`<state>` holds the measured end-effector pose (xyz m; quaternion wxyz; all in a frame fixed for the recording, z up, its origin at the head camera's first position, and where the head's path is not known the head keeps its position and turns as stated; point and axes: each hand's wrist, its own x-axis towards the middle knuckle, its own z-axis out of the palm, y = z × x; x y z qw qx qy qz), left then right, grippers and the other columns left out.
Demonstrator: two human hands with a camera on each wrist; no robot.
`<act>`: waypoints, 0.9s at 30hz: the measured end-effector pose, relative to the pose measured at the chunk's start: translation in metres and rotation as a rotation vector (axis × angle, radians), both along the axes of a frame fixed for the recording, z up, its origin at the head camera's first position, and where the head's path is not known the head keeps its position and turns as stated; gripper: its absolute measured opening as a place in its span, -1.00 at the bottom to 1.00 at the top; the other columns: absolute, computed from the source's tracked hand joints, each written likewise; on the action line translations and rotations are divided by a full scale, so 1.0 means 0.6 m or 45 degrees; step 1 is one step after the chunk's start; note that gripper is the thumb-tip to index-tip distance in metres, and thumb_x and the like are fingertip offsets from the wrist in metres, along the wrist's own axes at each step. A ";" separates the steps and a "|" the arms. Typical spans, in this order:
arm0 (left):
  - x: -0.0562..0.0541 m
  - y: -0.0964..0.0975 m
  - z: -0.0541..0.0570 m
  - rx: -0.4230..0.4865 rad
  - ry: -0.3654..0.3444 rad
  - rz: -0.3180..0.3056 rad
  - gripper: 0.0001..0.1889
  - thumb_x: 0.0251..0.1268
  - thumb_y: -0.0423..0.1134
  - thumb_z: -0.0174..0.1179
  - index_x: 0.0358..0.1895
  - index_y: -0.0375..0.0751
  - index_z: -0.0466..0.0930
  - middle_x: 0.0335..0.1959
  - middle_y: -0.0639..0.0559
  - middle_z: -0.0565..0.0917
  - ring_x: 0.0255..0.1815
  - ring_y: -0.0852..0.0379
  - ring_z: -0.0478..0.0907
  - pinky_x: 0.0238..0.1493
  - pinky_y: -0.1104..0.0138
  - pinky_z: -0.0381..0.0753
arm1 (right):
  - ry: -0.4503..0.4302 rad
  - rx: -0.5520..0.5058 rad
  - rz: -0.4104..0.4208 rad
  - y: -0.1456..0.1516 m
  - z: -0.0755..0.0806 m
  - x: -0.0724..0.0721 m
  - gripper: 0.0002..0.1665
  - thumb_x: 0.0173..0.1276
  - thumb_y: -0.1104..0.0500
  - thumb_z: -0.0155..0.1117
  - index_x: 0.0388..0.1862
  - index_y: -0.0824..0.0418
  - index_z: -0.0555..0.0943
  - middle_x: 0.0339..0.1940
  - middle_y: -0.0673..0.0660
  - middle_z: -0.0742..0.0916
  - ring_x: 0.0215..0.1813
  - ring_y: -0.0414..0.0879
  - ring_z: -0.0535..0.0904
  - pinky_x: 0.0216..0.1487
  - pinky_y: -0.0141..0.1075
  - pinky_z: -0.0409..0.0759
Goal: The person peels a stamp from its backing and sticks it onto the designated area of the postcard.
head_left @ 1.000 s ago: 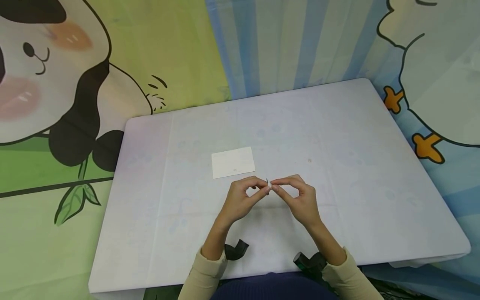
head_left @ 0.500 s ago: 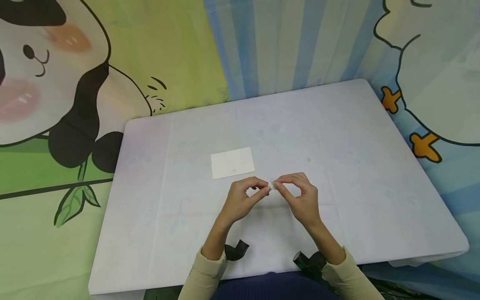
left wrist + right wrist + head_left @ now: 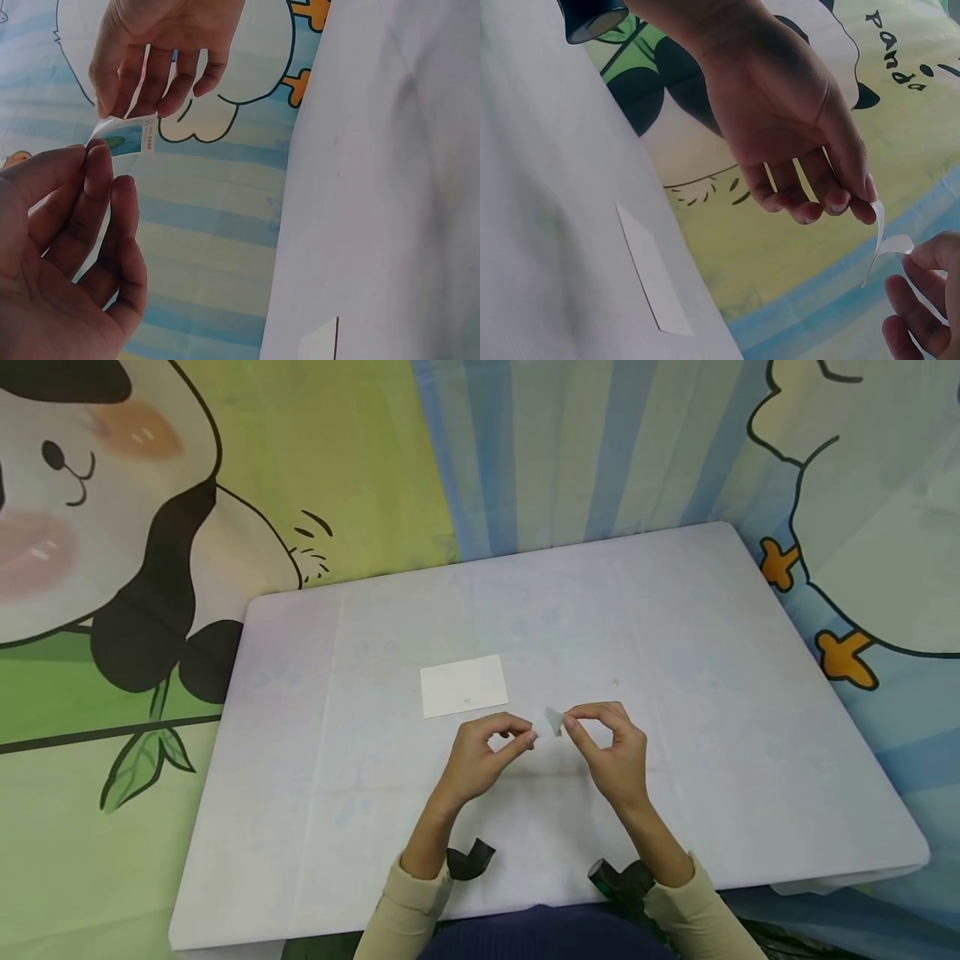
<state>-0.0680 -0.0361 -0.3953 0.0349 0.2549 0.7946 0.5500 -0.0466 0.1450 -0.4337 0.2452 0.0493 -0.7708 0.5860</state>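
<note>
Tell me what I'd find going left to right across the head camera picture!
Backdrop panda → left hand → small printed piece → right hand → backdrop bird's orange feet.

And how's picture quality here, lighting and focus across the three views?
Head: even light, faint shadow on the white table; left wrist: dimmer, grey shadow across the table, fine lettering on the printed slip unreadable; right wrist: also dim, the left hand shaded, though "panda" on the backdrop is legible.
</note>
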 end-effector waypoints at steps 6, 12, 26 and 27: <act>0.002 -0.001 0.007 0.035 0.001 0.025 -0.93 0.17 -0.44 0.21 -0.33 -0.39 0.64 -0.48 -0.10 0.67 -0.40 0.13 0.54 -0.26 0.20 0.50 | -0.024 -0.054 -0.048 0.010 -0.015 -0.004 -0.92 0.13 0.40 0.34 -0.36 0.33 0.66 -0.35 0.13 0.68 -0.13 -0.17 0.49 0.03 -0.29 0.35; 0.000 -0.002 0.006 0.050 0.013 0.036 -0.94 0.17 -0.45 0.21 -0.34 -0.39 0.64 -0.50 -0.09 0.66 -0.41 0.14 0.53 -0.29 0.24 0.50 | -0.025 -0.103 -0.083 0.008 0.015 0.001 -0.93 0.11 0.49 0.29 -0.39 0.44 0.63 -0.39 0.27 0.66 -0.15 -0.24 0.49 0.04 -0.35 0.31; -0.001 -0.002 0.002 0.062 -0.008 0.044 -0.94 0.18 -0.44 0.20 -0.34 -0.38 0.64 -0.50 -0.10 0.67 -0.38 0.12 0.53 -0.28 0.30 0.48 | -0.033 -0.280 -0.107 0.025 0.009 -0.003 -0.92 0.16 0.45 0.27 -0.38 0.52 0.60 -0.44 0.20 0.67 -0.23 -0.17 0.46 -0.03 -0.34 0.26; -0.001 -0.002 0.001 0.063 -0.011 0.045 -0.94 0.18 -0.44 0.20 -0.33 -0.38 0.64 -0.50 -0.10 0.67 -0.38 0.12 0.54 -0.28 0.30 0.48 | -0.035 -0.290 -0.108 0.027 0.004 -0.004 -0.92 0.16 0.44 0.27 -0.38 0.51 0.61 -0.44 0.18 0.67 -0.22 -0.16 0.46 -0.03 -0.33 0.26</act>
